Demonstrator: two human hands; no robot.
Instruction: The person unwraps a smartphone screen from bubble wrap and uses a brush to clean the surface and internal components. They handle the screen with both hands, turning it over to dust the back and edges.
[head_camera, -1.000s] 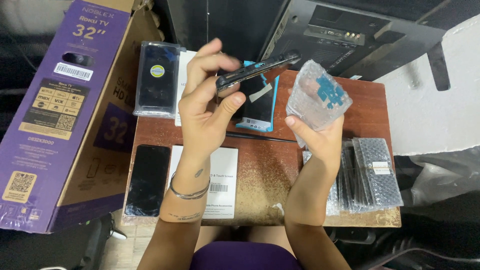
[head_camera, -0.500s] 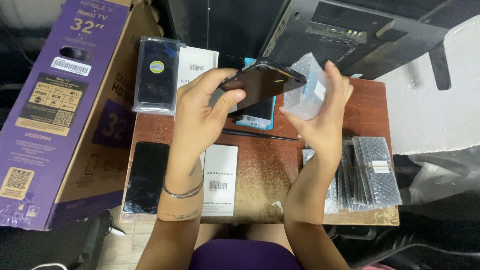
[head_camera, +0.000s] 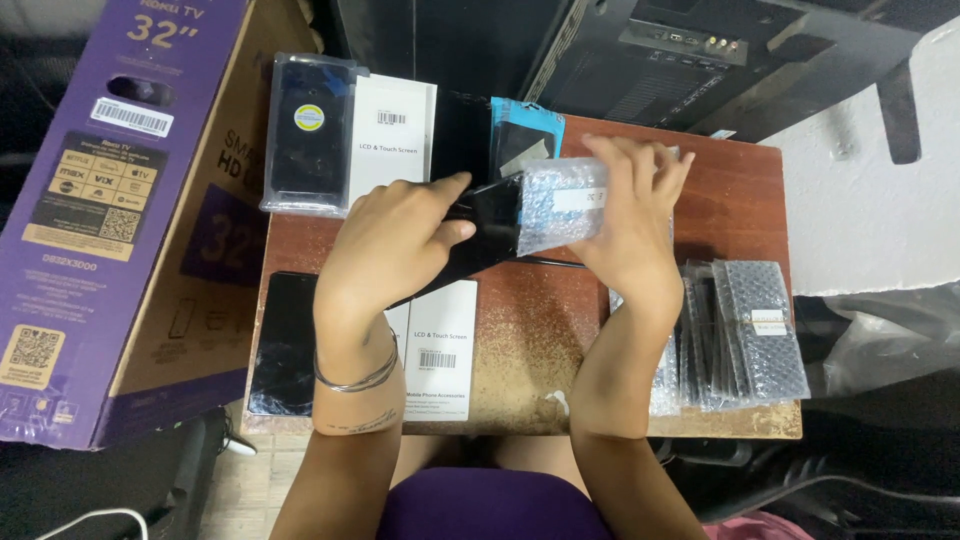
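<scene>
We hold the black screen (head_camera: 470, 235) in our left hand (head_camera: 385, 245), fingers wrapped around its near end, and our right hand (head_camera: 625, 215) grips the bubble pouch (head_camera: 562, 203), fingers curled over its top. The screen's far end sits inside the pouch mouth, both held just above the table (head_camera: 740, 190), near its middle. To do this well, we judge it best to keep the pouch mouth spread with the right thumb and slide the screen in flat — no twisting, since the glass edge could catch on the wrap. Left of the hands lie a white box (head_camera: 392, 125) and a screen in clear plastic (head_camera: 308, 135); right of them, a row of filled pouches (head_camera: 745, 335).

Half a second ago the screen was raised and tilted, its tip only meeting the pouch — now it is lower and partly sheathed.
</scene>
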